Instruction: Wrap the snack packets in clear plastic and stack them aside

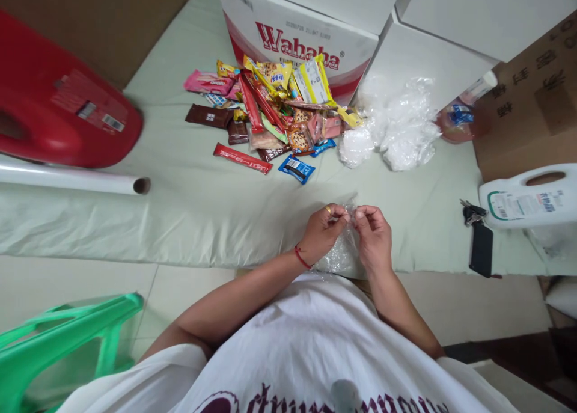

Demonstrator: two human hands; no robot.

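Observation:
Both hands meet near the table's front edge over a clear plastic bag [339, 253]. My left hand [321, 232], with a ring and a red cord at the wrist, pinches the bag's upper part. Opposite it, my right hand [375, 235] pinches the same part between thumb and fingers. The bag hangs crumpled below and between the hands; its contents, if any, cannot be made out. Beyond the hands lies a pile of wrapped snacks [270, 115] in several colours. A blue packet [296, 169] and a red stick packet [242, 159] lie at its near side.
Crumpled clear plastic [408, 130] lies right of the snacks, before white boxes [297, 34]. At left are a red jug [67, 100] and a white roll [72, 177]. At right are a white bottle [532, 195], keys and a black phone-like object [481, 249]. A green stool [67, 335] stands below.

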